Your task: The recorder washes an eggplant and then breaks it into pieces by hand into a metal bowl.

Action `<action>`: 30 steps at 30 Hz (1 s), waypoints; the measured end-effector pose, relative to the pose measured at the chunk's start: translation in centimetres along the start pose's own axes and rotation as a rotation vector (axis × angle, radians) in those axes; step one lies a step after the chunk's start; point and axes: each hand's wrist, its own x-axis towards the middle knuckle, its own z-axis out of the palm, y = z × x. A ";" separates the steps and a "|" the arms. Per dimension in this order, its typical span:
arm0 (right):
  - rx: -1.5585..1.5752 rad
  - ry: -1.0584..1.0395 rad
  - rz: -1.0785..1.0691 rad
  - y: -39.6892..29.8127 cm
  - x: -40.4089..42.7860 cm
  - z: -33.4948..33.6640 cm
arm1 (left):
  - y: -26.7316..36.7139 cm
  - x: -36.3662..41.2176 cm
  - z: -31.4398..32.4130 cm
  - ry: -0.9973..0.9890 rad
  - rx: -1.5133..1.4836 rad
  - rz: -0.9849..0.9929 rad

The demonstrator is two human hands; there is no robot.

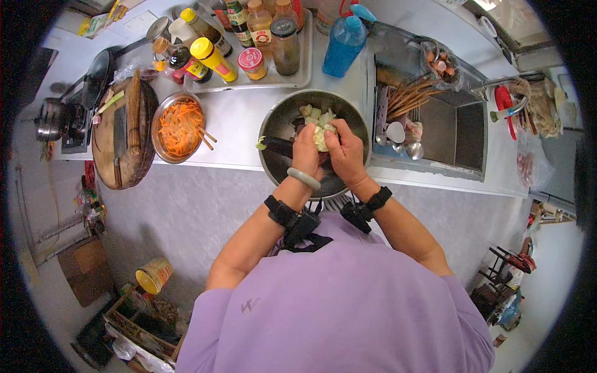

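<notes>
Both my hands are over a wide dark metal pan [277,123] at the counter's front edge. A pale yellow-green, rough chunk of vegetable [321,139] is pinched between my left hand [305,151] and my right hand [346,150], thumbs close together on top. Behind it in the pan lie several pale vegetable pieces [313,113]. To the left, a dark eggplant [277,145] shows its light green tip by the pan wall; its other end is hidden by my left hand.
A steel bowl [156,135] of shredded carrot with chopsticks [207,140] stands left, beside a round wooden chopping board [103,140] bearing a cleaver [120,130] and a brush [134,112]. Behind are a tray [305,70] of condiments and a blue bottle [344,49]. Right is a sink [438,135].
</notes>
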 end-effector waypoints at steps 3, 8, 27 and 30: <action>0.077 -0.011 0.004 -0.4 -0.4 -0.3 | 0.1 -0.1 0.1 0.118 -0.152 -0.116; 0.023 0.126 -0.132 -1.9 0.5 -2.7 | 2.2 1.2 -3.4 -0.207 -0.087 -0.238; 0.278 -0.349 0.267 -0.6 1.0 -2.9 | 7.1 -2.4 -0.4 -0.290 0.398 -0.139; 0.308 -0.293 0.270 -1.0 0.6 -2.8 | 6.3 -2.6 -0.8 -0.313 0.447 0.001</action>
